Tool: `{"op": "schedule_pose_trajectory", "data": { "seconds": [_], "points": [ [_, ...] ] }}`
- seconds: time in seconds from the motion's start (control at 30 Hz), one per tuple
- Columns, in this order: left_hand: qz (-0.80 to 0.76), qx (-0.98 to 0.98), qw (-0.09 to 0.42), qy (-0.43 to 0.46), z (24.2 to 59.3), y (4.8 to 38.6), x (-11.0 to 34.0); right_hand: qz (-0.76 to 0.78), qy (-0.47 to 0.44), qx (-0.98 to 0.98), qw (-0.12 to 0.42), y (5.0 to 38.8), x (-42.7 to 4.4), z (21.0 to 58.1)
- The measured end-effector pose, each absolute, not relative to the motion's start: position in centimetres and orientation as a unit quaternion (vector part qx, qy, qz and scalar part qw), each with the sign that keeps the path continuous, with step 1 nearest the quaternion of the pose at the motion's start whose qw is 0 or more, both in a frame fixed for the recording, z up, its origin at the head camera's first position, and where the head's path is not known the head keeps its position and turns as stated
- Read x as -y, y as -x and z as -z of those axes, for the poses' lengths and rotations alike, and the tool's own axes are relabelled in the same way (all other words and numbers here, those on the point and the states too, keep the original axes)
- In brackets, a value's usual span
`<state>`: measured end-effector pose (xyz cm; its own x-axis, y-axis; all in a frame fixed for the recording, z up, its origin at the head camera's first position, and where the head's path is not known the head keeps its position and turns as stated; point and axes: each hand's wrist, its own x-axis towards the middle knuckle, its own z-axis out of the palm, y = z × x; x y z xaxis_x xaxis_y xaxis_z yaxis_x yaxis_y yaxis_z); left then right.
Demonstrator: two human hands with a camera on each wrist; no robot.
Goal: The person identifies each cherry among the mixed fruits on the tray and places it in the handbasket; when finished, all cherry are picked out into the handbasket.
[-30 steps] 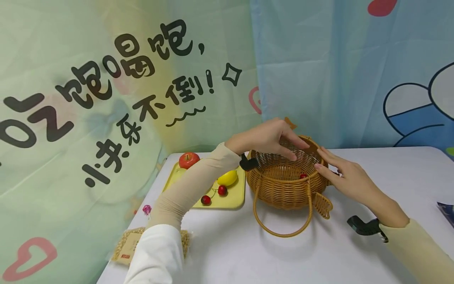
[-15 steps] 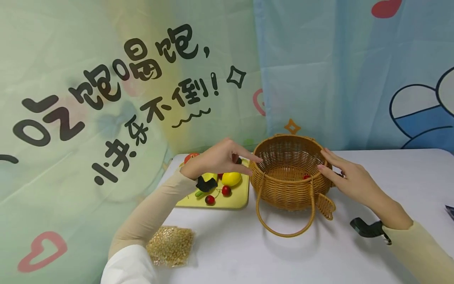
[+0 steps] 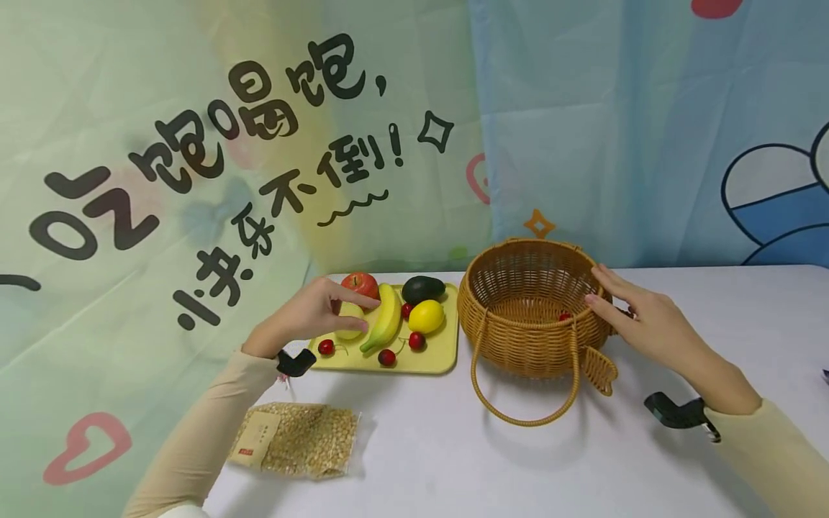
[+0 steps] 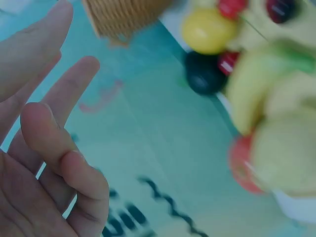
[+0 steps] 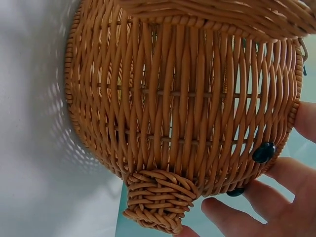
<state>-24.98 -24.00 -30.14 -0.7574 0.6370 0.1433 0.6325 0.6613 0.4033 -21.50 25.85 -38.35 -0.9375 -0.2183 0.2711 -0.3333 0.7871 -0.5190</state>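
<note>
Gaping, the empty left hand (image 3: pixel 317 309) hovers beside fruit (image 3: pixel 387 318); the outspread right hand (image 3: pixel 650 320) touches a basket (image 3: pixel 527 347).

On your bench (image 3: pixel 421 453), near left: one bag (image 3: pixel 307 440) of grains, lying flat, label (image 3: pixel 259 439) up. Behind, you face a green-and-blue backdrop (image 3: pixel 557 158) with black lettering (image 3: pixel 123 223). Right: dark item (image 3: pixel 826 375), partly in view.
</note>
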Motion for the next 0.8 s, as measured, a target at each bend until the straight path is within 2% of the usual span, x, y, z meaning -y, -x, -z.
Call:
{"op": "schedule_pose_trajectory", "data": {
  "seconds": [0.27, 0.43, 0.63, 0.8],
  "points": [
    [-0.226, -0.944, 0.002, -0.239, 31.9, 23.8, 30.4, -0.291, -0.153, 0.938, 0.108, 21.6, -25.8, 38.6],
    [-0.218, -0.958, 0.027, -0.183, 33.2, 24.1, 33.3, -0.289, -0.148, 0.94, 0.108, 21.7, -26.0, 38.5],
    [-0.187, -0.966, 0.058, -0.168, 35.4, 24.5, 36.1, -0.286, -0.146, 0.941, 0.106, 21.7, -26.0, 38.5],
    [-0.177, -0.965, 0.071, -0.177, 37.2, 25.6, 36.7, -0.288, -0.148, 0.941, 0.102, 21.8, -25.8, 38.5]
  ]
}}
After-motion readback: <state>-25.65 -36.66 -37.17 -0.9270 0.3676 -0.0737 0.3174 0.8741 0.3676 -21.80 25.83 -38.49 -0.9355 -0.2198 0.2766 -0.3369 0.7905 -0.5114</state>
